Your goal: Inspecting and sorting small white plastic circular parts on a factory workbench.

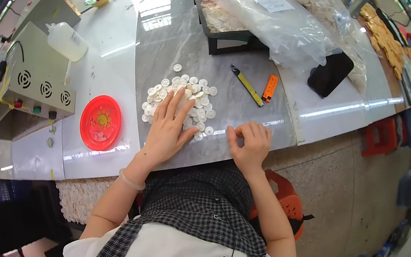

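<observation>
Many small round white discs (203, 99), like button blanks, lie in a loose pile on the grey tabletop. My left hand (168, 123) lies palm down over the near left part of the pile, its fingers stretched out and apart. One lone disc (177, 68) sits just beyond the heap. To the right of the pile, my right hand (251, 145) rests by the table's near edge with its fingers curled in. Whatever those fingers may hold is hidden. Farther off lie a yellow-green utility knife (247, 86) and a short orange cutter (270, 89).
A red plastic dish (100, 122) stands left of the pile, near a metal box with knobs (37, 79) and a white squeeze bottle (67, 41). Beyond the pile are a black crate (230, 42), a clear plastic bag (279, 25) and a black phone (330, 74).
</observation>
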`<action>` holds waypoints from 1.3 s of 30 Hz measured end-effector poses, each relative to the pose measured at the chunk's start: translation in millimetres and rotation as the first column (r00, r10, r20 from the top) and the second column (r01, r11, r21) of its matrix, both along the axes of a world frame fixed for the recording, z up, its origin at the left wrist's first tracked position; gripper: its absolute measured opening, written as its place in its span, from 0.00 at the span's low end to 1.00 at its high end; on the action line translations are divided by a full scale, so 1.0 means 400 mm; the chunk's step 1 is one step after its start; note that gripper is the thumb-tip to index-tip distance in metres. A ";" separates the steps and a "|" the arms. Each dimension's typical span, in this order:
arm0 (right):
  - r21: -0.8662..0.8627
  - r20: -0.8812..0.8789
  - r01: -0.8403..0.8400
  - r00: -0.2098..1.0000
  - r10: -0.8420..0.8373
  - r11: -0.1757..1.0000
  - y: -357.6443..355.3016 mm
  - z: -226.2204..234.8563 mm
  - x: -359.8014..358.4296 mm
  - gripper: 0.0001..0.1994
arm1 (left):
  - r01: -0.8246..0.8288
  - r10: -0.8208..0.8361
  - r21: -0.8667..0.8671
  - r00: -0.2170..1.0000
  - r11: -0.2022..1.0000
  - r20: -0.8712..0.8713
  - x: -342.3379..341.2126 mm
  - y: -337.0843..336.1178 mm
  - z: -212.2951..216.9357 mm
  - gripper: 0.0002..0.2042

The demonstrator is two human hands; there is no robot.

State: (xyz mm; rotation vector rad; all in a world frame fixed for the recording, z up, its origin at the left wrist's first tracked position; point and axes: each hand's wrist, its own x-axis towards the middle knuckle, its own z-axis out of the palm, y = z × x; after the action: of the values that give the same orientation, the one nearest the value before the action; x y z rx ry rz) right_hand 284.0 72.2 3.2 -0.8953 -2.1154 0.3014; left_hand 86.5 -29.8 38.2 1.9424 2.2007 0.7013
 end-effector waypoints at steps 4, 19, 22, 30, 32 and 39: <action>-0.117 -0.017 -0.145 0.989 0.144 0.982 0.019 0.029 0.004 0.09 | -0.070 0.067 -0.048 0.996 0.996 -0.058 0.034 -0.065 -0.013 0.31; -0.091 -0.016 -0.463 0.886 0.463 0.882 0.171 0.013 -0.138 0.09 | -0.145 0.152 0.066 0.980 0.987 -0.125 0.076 -0.035 -0.026 0.31; -0.135 -0.021 -0.416 0.908 0.417 0.899 0.161 0.017 -0.114 0.09 | -0.137 0.155 0.212 0.986 0.968 -0.068 0.086 -0.044 -0.025 0.21; -0.147 0.003 -0.452 0.889 0.458 0.880 0.021 0.026 -0.040 0.07 | -0.213 0.192 0.343 0.977 0.915 0.096 0.102 -0.081 -0.052 0.13; -0.119 -0.005 -0.405 0.913 0.407 0.907 0.012 0.014 -0.052 0.07 | -0.229 0.186 0.350 0.971 0.908 0.153 0.104 -0.100 -0.057 0.14; -0.083 0.036 -0.360 0.931 0.364 0.929 -0.002 0.004 -0.050 0.05 | -0.267 0.242 0.325 0.963 0.907 0.116 0.096 -0.126 -0.049 0.12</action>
State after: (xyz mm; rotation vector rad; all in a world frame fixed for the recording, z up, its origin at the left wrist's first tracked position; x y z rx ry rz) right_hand 264.2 71.4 4.9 -0.5508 -2.3255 0.5565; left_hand 124.8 -80.1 18.6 1.7378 2.4459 1.2450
